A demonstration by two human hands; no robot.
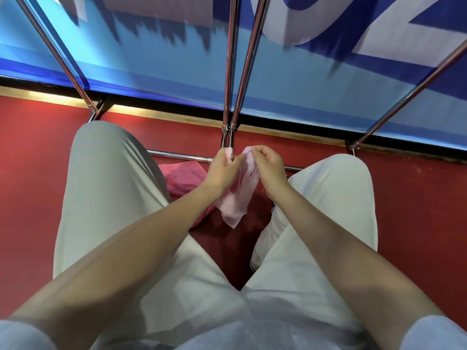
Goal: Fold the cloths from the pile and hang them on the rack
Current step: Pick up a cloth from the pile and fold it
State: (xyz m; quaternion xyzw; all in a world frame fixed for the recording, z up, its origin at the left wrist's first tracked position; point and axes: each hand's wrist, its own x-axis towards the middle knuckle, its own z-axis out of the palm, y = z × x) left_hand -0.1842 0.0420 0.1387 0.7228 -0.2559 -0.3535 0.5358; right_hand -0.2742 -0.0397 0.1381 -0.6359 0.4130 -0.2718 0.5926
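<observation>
Pale pink cloth (pixel 240 195) hangs between both hands just above centre, its loose tail drooping toward 6 o'clock. The left hand (pixel 223 170) pinches one top corner in curled fingers; the right hand (pixel 269 168) pinches the other top edge, and the two grips sit close together, almost touching. This looks like the folding step: corners are being matched before the cloth goes up. Next, I judge, the top edge must be drawn level and the tail brought up cleanly.

At 9 o'clock of the hands, partly behind the left wrist, lies the deeper pink pile (pixel 184 180) on the red floor (pixel 32 173). The rack (pixel 228 72) stands at 12 o'clock, its chrome uprights rising there and a low bar crossing just behind the knuckles. Both knees hem in the sides; free room is upward, toward the uprights.
</observation>
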